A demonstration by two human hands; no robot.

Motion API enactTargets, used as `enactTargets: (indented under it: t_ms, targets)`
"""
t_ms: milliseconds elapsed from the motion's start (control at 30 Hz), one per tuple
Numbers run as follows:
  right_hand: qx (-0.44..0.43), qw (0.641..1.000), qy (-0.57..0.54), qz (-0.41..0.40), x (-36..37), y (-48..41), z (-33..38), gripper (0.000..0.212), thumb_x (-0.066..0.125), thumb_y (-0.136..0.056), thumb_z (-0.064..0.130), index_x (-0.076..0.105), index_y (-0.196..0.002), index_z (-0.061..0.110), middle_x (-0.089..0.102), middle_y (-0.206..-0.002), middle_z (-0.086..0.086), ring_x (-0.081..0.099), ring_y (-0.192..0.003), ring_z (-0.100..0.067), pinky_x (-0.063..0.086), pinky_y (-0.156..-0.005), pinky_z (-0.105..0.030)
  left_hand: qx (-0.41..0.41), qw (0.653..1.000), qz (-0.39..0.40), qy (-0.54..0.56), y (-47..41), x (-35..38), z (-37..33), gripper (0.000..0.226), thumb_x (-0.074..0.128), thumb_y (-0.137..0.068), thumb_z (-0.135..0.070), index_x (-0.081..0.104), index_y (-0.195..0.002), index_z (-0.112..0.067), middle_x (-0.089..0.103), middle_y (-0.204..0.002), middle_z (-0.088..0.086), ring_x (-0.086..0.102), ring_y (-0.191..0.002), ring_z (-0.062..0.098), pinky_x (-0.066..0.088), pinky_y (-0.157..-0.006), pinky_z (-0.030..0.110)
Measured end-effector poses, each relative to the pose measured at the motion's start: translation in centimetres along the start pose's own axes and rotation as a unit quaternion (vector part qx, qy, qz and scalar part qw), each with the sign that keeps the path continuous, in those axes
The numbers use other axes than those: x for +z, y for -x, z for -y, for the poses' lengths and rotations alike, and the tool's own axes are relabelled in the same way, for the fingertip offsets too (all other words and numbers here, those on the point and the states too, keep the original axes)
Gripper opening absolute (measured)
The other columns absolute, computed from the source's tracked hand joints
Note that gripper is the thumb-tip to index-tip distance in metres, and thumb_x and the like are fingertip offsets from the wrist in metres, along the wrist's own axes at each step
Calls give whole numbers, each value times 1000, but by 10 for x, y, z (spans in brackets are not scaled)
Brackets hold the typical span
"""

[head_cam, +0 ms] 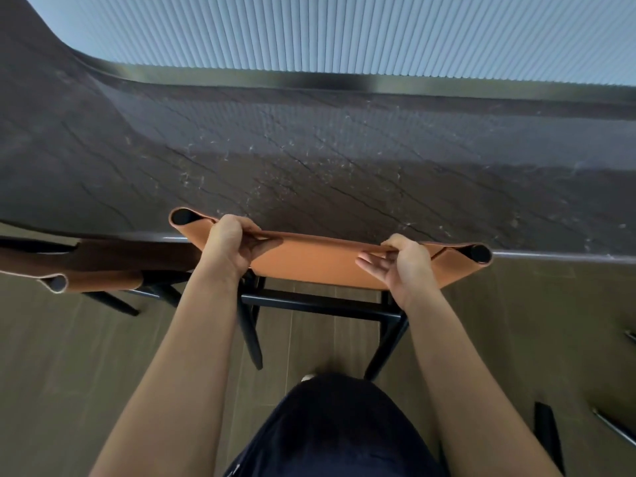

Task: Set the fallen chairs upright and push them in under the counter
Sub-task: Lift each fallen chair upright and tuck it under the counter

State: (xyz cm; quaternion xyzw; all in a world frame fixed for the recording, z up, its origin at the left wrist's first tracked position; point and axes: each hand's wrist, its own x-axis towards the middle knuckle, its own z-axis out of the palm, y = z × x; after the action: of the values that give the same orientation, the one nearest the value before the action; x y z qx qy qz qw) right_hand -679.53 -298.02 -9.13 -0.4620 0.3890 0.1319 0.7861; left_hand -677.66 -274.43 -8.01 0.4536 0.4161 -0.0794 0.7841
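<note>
Head view: left hand (229, 244) and right hand (404, 265) clasp the chair (309, 263) at 12 o'clock by its pliant back; posts likely firmer

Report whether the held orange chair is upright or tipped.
Upright: the orange chair has legs pointing down to the floor; left hand and right hand grip its backrest top.
</note>
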Motion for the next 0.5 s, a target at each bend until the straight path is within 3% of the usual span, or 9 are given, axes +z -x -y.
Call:
enactTargets:
  t_ms: [133,267,433,500]
  targets:
    - [-4,1000,3,-2,-1,5,-1,18,50,-90,-3,49,-107,3,61,-101,-25,72,-86,-38,61,-61,-43,1,1000,23,-14,3,-2,-2,16,38,-82,14,48,-82,1,54,-90,20,61,-83,40,60,-60,46]
    - [-5,1000,-11,3,-4,7,-8,10,46,-91,-3,51,-96,4,69,-86,-27,73,-76,-39,59,-56,-41,-6,999,33,-33,5,-11,1,14,40,-85,13,49,-82,2,54,-91,20,61,-84,39,60,-63,45]
    - [14,1000,-9,-3,-15,15,-24,10,47,-90,-2,52,-94,5,70,-79,-22,73,-73,-39,58,-51,-38,-30,999,19,-36,12,-23,13,11,44,-88,11,52,-90,3,57,-91,21,62,-84,38,60,-59,44]
    - [18,1000,-2,-6,-18,17,-27,9,48,-91,-2,52,-95,5,70,-67,-17,73,-70,-38,58,-50,-37,-29,999,18,-38,16,-25,16,11,46,-88,11,51,-92,2,57,-93,20,62,-86,38,60,-60,43]
